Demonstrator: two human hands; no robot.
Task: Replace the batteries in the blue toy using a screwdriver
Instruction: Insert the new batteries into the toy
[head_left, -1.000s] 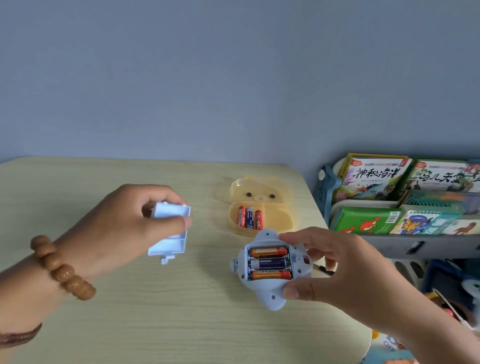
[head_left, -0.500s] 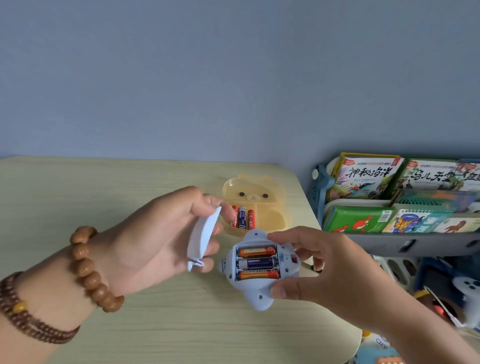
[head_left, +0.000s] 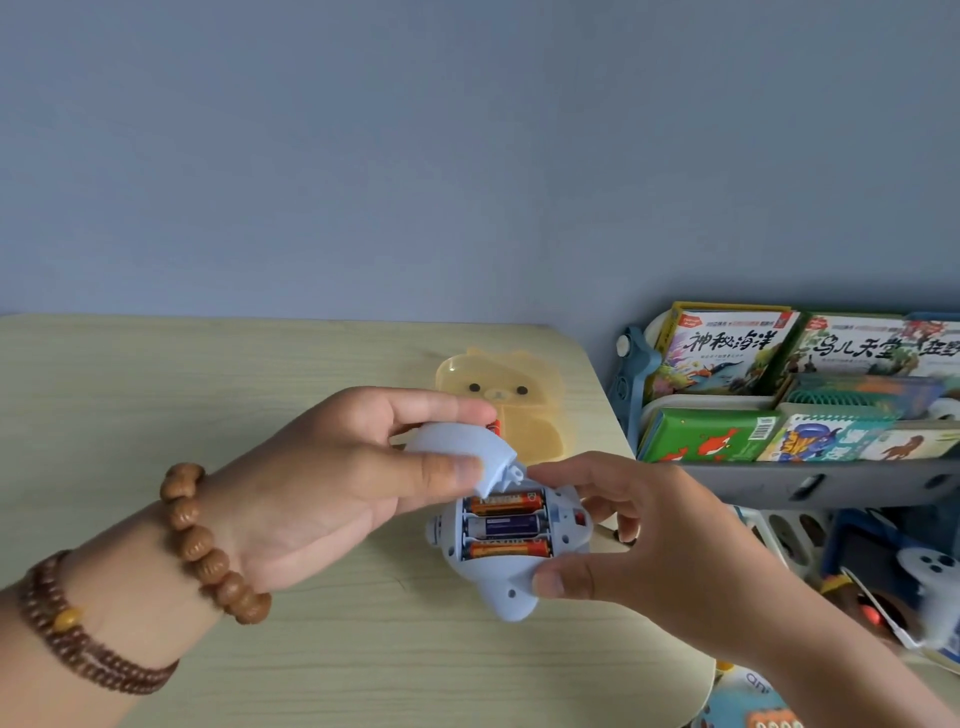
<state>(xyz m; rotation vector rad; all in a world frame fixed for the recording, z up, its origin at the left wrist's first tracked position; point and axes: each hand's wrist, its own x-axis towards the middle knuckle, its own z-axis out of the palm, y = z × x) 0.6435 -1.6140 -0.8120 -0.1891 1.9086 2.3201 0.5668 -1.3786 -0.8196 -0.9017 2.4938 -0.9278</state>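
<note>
The blue toy lies belly-up above the table, held in my right hand by thumb and fingers. Its open compartment shows three batteries, two orange and one dark blue. My left hand pinches the pale blue battery cover and holds it tilted over the compartment's far edge, its tab touching the toy. No screwdriver is visible.
A yellow bear-shaped box sits open on the wooden table behind my hands, a red battery end showing. A rack of children's books stands to the right, past the table edge, with toys below it.
My left hand carried the battery cover from the left to the toy and turned it over the open compartment. My right hand kept the toy almost still.
</note>
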